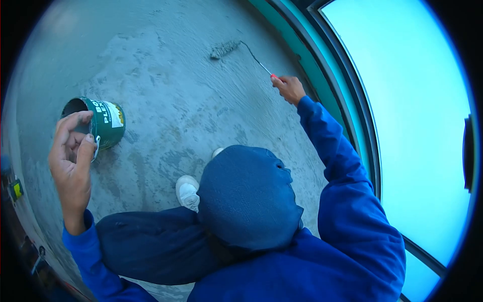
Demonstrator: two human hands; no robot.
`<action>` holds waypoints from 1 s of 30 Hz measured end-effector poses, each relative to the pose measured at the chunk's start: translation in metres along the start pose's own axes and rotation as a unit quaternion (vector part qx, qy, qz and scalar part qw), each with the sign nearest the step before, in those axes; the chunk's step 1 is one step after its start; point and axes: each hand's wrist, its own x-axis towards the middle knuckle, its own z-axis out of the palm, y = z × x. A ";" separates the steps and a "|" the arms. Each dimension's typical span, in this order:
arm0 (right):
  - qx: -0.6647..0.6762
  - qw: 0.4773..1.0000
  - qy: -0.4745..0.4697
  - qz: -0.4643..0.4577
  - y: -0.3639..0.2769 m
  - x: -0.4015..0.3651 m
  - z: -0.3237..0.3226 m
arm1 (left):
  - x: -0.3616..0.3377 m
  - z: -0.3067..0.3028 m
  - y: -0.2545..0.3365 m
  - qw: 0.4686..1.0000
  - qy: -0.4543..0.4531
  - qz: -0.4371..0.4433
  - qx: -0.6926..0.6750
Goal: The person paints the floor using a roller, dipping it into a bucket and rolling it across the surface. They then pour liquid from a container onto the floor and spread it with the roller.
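Observation:
My right hand (290, 90) is closed around the red handle of a paint roller (225, 50), arm stretched forward. The roller's grey-coated sleeve rests on the wet-looking grey floor (166, 90), at the end of a thin bent metal rod. On the left, my left hand (71, 161) is raised with its fingers curved and the thumb apart from them; I see nothing held in it. Just beyond it is a green bucket (111, 132) with white lettering and a pale label, partly covered by the fingers. A white piece of its handle shows beside the thumb.
A teal-edged dark frame (347, 85) with a bright glass pane (407, 100) runs along the right side. White shoes (187, 191) stand on the floor below the middle. A small black-and-yellow object (17, 190) lies at the far left, near other dim items.

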 end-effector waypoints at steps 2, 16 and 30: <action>-0.022 1.000 -0.002 -0.010 0.040 -0.035 -0.009 | 0.000 -0.005 -0.012 1.000 -0.012 0.002 0.011; 0.072 0.967 0.046 0.242 0.223 -0.280 -0.058 | 0.016 0.020 -0.003 0.997 -0.061 0.038 0.005; 0.109 0.989 0.009 0.096 0.081 -0.068 -0.050 | -0.001 0.012 0.017 0.998 -0.046 0.040 -0.009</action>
